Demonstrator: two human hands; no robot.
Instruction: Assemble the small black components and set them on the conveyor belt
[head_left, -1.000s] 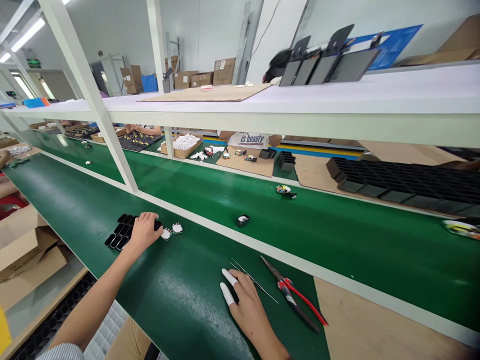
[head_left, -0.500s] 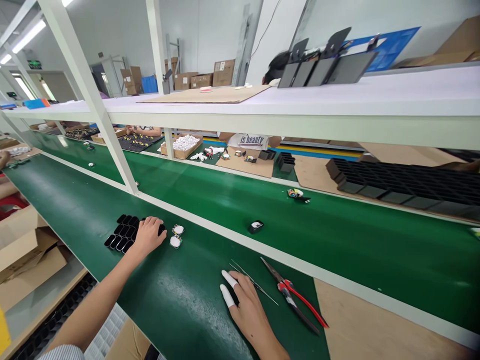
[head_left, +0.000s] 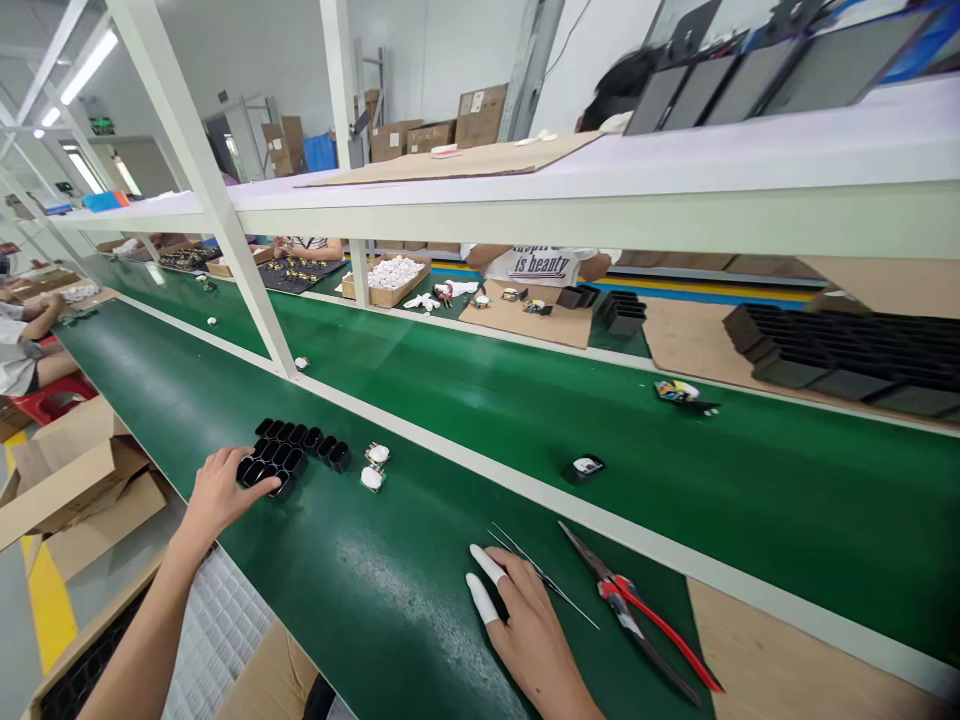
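Note:
My left hand [head_left: 229, 488] is at the near left edge of a cluster of black oval cups [head_left: 276, 455], thumb and fingers spread around its near corner cups. Several more cups trail off the cluster's right side. Two small boards with white round tops [head_left: 372, 478] lie to the right of them. My right hand [head_left: 529, 625] rests on the green bench with its fingers apart, two fingertips in white covers. Thin metal tweezers [head_left: 551, 582] lie beside its fingers. Right of these are red-and-black long-nose pliers [head_left: 626, 595].
A green belt [head_left: 465, 390] runs behind a white rail, carrying a black cup [head_left: 583, 468] and a board [head_left: 681, 392]. A slanted post [head_left: 217, 200] supports the shelf [head_left: 525, 215]. People sit across and at far left. Black cups [head_left: 847, 350] stand far right.
My left hand has moved left, from on top of the cups to their near left side, uncovering the right ones. The view has shifted, and the belt items appear farther right.

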